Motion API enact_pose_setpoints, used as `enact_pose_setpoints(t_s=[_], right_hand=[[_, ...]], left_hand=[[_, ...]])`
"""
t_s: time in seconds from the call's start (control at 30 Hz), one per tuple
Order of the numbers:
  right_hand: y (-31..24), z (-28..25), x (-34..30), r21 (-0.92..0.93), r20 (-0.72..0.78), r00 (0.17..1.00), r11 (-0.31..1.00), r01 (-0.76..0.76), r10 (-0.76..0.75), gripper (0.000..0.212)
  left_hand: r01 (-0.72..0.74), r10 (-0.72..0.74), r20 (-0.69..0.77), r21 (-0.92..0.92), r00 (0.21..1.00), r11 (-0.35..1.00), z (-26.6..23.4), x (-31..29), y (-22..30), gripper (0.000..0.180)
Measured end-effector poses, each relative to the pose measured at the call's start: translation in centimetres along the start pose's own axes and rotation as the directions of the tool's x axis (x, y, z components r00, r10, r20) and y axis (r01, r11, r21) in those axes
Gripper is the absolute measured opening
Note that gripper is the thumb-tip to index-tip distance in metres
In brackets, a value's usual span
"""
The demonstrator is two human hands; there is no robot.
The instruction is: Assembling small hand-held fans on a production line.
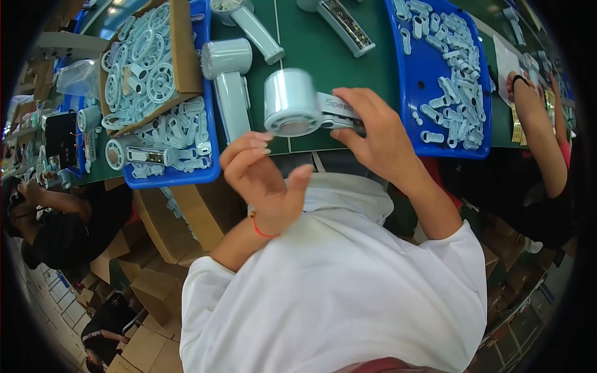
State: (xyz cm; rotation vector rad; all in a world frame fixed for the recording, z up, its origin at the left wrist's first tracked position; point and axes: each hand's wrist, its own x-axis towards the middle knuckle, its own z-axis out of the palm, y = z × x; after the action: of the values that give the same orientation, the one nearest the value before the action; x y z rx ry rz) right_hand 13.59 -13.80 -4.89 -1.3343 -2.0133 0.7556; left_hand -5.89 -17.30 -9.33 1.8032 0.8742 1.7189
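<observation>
My right hand (380,133) is closed around the handle of a pale blue hair-dryer-shaped device (290,96), thumb below and fingers above. Its drum-shaped head points left, with the ringed end tilted down toward me. Close under that head is my left hand (264,177), palm up, fingers apart and thumb stretched out. A fingertip lies at the head's lower rim; whether it touches, I cannot tell. Just left on the green table rests a second such device (231,93). Another one (252,28) lies farther back.
A blue tray (214,140) at left bears a cardboard box (185,46) of ringed parts, small parts and an open-handled device (146,155). The right blue tray (410,105) holds several small parts. Another open handle (345,25) lies behind. Co-workers sit at both sides.
</observation>
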Motion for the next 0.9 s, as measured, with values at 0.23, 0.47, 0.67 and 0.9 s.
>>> enact_pose_setpoints(t_s=[0.23,0.47,0.67,0.9], right_hand=[[-2.7,-1.4,0.7,0.548,0.275,0.919,0.739,-0.392,0.284,0.049],[0.0,-0.9,1.2,0.398,0.319,0.907,0.829,-0.392,0.276,0.052],[-0.4,1.0,1.0,0.917,0.068,0.936,0.348,-0.195,0.346,0.059],[1.1,2.8,1.1,0.591,-0.315,0.949,0.782,0.199,-0.003,0.032]], left_hand=[[0.771,-0.644,0.516,-0.052,0.565,0.634,3.1,3.4,0.1,0.083],[0.649,-0.595,0.526,0.104,0.607,0.754,3.0,4.4,0.1,0.073],[0.444,-0.477,0.530,0.199,0.701,0.873,3.2,5.6,-0.5,0.082],[0.355,-0.355,0.046,-0.004,0.934,0.935,1.8,1.7,-3.0,0.037]])
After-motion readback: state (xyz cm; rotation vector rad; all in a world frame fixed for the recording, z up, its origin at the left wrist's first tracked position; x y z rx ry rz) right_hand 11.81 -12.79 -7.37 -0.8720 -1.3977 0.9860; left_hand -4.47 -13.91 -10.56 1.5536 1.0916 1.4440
